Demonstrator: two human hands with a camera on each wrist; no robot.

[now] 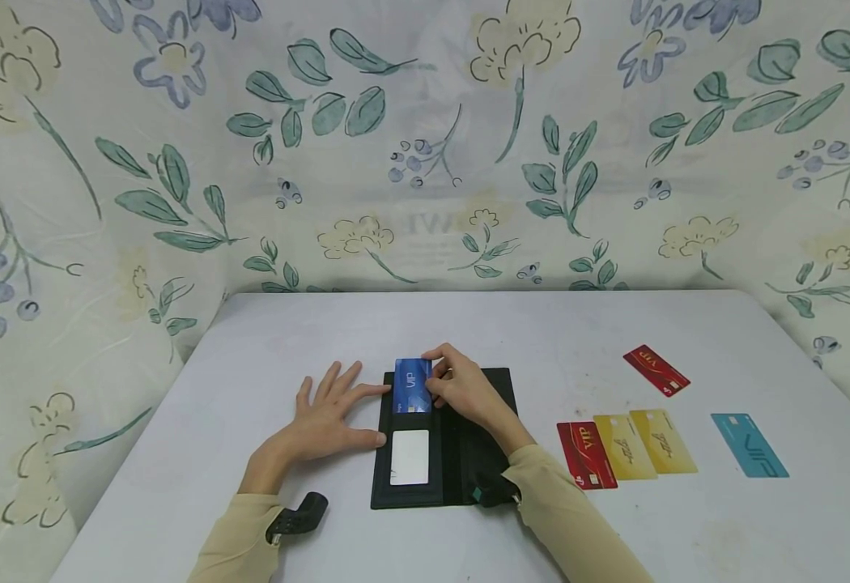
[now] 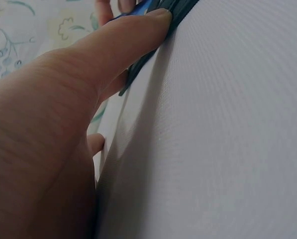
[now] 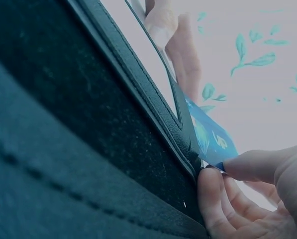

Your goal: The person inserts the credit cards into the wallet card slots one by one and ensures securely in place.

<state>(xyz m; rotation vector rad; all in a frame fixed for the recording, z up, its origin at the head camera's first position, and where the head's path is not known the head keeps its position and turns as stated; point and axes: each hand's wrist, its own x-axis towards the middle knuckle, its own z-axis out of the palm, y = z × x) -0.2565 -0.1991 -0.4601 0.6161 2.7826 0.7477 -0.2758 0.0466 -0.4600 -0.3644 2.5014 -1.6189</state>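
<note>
A black card wallet (image 1: 384,492) lies unfolded on the white table. A blue VIP card (image 1: 412,382) stands partly out of a slot on its left panel, above a white window (image 1: 410,457). My right hand (image 1: 466,393) pinches the card's right edge between thumb and fingers; the right wrist view shows the thumb on the card (image 3: 213,137) close to the slot corner. With fingers spread, my left hand (image 1: 326,419) rests beside the wallet, its thumb and index fingertip at the left edge. In the left wrist view, the left thumb (image 2: 123,37) lies along that edge.
Right of the wallet, a red VIP card (image 1: 587,455) and two yellow cards (image 1: 664,441) lie in an overlapping row. Another red card (image 1: 656,370) is farther back, and a light blue card (image 1: 749,445) lies far right. A floral curtain (image 1: 425,146) hangs behind the table.
</note>
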